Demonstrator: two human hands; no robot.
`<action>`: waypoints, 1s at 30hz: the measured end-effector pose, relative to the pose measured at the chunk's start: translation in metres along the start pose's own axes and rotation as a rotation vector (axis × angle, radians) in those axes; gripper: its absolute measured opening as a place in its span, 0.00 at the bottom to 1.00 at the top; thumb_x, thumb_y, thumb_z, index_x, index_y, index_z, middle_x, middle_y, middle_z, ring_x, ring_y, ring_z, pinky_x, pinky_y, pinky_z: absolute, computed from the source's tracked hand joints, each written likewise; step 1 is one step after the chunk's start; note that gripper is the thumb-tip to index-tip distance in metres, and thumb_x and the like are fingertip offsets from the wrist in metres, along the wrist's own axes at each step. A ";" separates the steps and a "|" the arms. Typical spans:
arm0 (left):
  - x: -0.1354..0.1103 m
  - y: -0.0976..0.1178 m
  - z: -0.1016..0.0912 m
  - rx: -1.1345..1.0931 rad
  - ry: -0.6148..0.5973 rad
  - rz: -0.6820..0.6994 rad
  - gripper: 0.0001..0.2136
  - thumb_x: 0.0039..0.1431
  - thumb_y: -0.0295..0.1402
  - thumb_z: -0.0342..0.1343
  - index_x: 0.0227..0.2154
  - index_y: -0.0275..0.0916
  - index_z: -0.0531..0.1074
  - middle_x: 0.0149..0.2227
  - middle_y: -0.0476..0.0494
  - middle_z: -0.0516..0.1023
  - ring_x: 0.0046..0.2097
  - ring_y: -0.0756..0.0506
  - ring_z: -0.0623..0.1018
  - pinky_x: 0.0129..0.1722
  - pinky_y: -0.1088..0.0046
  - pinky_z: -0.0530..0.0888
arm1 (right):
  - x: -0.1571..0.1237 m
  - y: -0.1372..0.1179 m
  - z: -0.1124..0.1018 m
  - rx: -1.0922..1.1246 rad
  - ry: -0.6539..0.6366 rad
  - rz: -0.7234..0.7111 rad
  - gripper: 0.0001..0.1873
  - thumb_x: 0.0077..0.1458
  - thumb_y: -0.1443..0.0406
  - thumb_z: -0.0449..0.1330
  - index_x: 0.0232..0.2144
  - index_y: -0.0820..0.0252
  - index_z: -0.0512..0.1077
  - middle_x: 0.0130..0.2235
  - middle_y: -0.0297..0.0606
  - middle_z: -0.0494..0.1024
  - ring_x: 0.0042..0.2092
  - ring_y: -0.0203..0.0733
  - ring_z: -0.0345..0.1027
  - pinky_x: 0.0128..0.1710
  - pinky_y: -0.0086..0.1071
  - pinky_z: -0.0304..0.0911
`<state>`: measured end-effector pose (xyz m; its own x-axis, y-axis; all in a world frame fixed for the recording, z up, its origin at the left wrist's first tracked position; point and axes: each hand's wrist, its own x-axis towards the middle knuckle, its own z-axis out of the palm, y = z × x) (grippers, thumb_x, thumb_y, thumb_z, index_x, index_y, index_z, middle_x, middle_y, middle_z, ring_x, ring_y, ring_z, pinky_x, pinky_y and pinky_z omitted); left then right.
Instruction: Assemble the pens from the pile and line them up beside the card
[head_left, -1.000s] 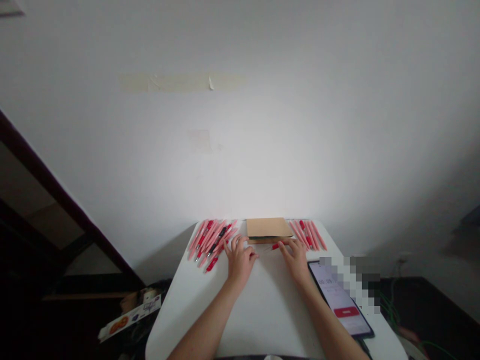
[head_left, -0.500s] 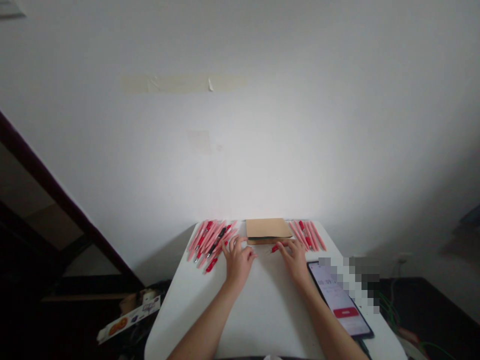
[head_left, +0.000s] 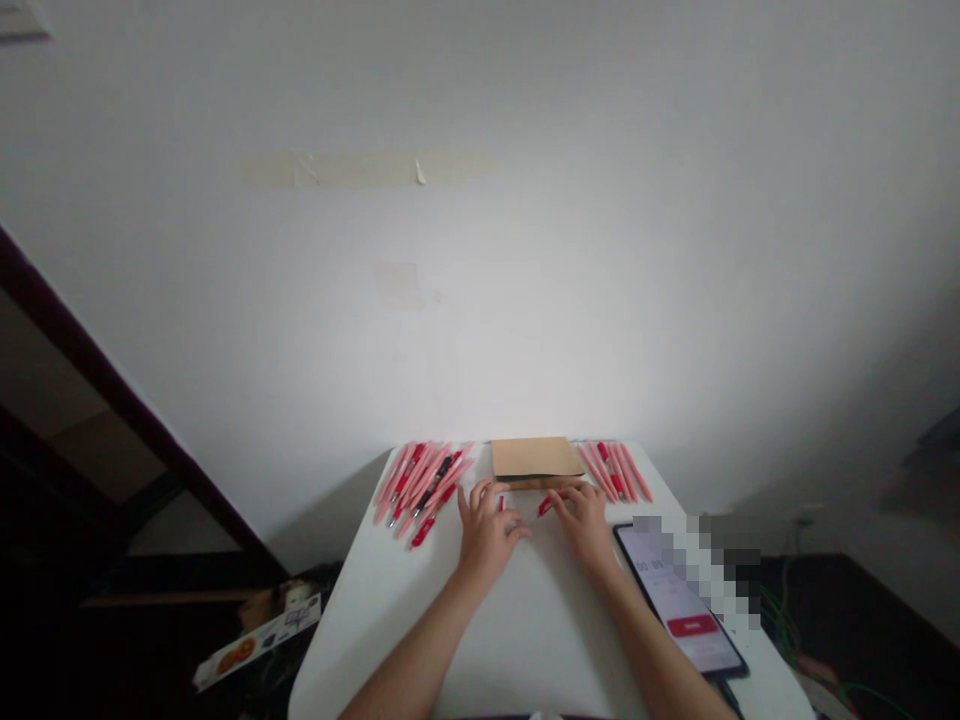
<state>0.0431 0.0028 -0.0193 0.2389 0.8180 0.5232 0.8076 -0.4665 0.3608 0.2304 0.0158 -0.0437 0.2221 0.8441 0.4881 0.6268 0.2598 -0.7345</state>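
- Fingers (head_left: 476, 492) spread on the left hand (head_left: 486, 530); I cannot tell if they grip the small red piece (head_left: 502, 504) beside them.
- Right hand (head_left: 584, 517), apart from it, pinches one red pen part (head_left: 544, 507) between them.
- White table (head_left: 529, 620) beneath; pale wall (head_left: 525, 330) beyond.
- One phone (head_left: 671, 597) rightward; pens (head_left: 424, 484) heaped leftward, overlapped past counting.

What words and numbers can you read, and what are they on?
"00 09": on the dark-edged rectangular phone; blocky squares cover what's beside it.
Red on-screen button with pale lettering: too small to read.
White strip with orange pictures: marks too blurred to read.
Slim pink, red and black pens: no readable words.
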 end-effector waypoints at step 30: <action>-0.001 -0.001 -0.002 -0.038 -0.031 -0.036 0.06 0.44 0.34 0.72 0.24 0.49 0.80 0.53 0.48 0.74 0.61 0.36 0.65 0.64 0.38 0.51 | -0.006 -0.004 0.002 -0.252 -0.109 -0.172 0.12 0.50 0.59 0.68 0.40 0.45 0.82 0.44 0.43 0.75 0.50 0.54 0.64 0.50 0.44 0.61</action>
<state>0.0414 0.0016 -0.0186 0.2267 0.8444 0.4854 0.7952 -0.4482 0.4083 0.2250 0.0102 -0.0442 0.0241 0.8466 0.5317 0.8164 0.2903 -0.4992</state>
